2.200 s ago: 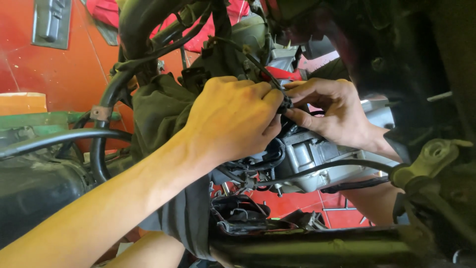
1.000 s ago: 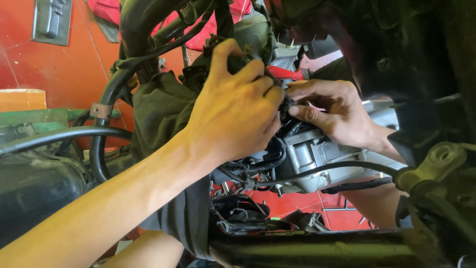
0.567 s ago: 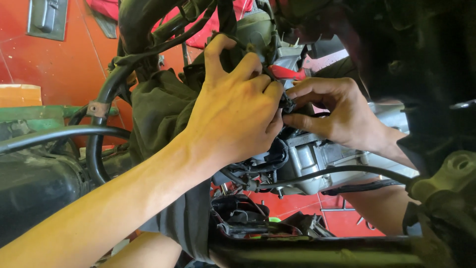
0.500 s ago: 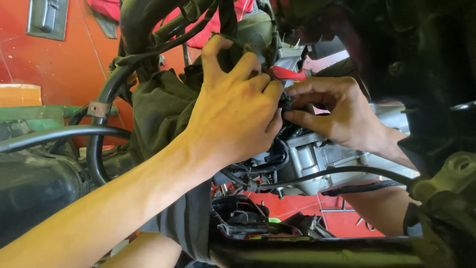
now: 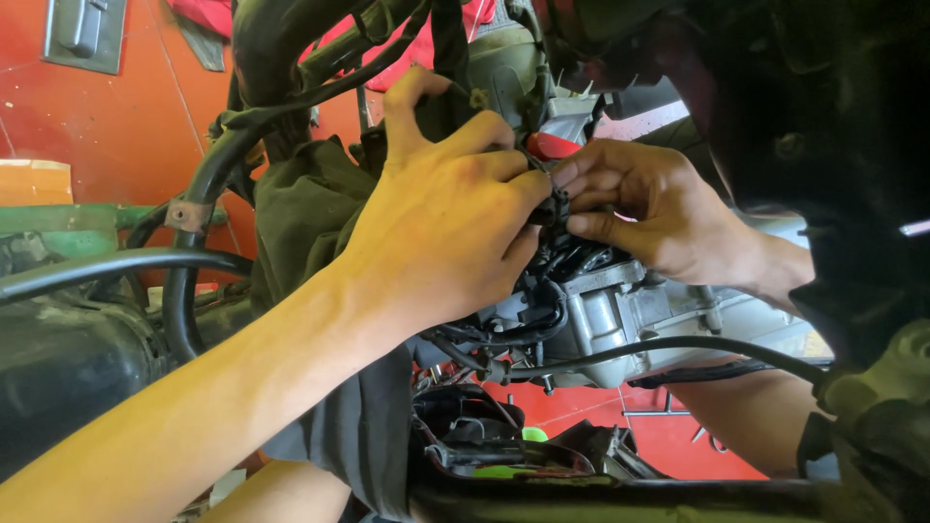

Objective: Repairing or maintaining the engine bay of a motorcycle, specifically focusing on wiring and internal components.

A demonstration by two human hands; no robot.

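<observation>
Since the earlier frame the left hand has slid up, thumb raised. Both hands pinch a small black plastic connector above the grey metal engine casing; the right hand grips it. Seating it calls for a steady squeeze.

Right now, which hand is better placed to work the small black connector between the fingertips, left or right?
Probably the right hand: its fingertips pinch the small black connector directly, with its grip in clear view. The left hand comes from the other side, its fingertips curled by the connector, and covers the wiring behind, so it seems better for steadying.
</observation>
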